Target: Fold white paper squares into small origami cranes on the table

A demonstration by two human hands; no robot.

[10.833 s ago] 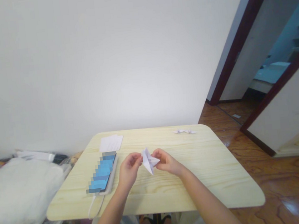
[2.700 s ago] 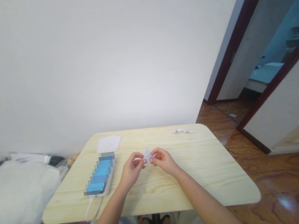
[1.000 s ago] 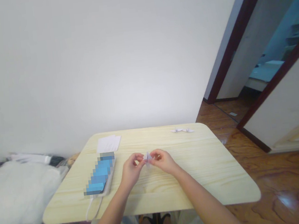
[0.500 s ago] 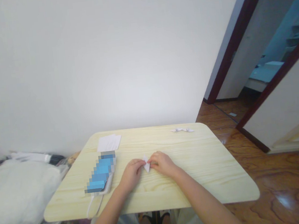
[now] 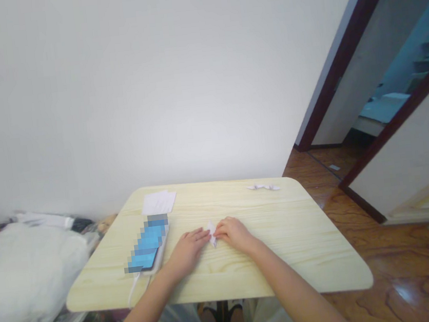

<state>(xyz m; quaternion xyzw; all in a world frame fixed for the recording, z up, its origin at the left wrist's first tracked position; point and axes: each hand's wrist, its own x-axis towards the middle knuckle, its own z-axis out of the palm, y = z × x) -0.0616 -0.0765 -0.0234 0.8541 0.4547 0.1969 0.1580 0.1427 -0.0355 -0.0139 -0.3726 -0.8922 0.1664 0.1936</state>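
soft even light, edges warped

Plain white wall [image 5: 132, 87] fills most of the view, totally bare, with a soft brighter patch low in the middle just above the table. The table [image 5: 305, 243] is pale pine-look wood with rounded corners, far edge right up by the wall. The floor [image 5: 403, 253] on the right is glossy reddish-brown wood grain, catching a white glare spot near the bottom right. A dark brown door frame [image 5: 341, 53] runs up diagonally, and past it another room [image 5: 413, 66] looks bluish, with pale furniture too blurry to make out. Left of the table sits a low heap of white fabric [image 5: 26, 275]
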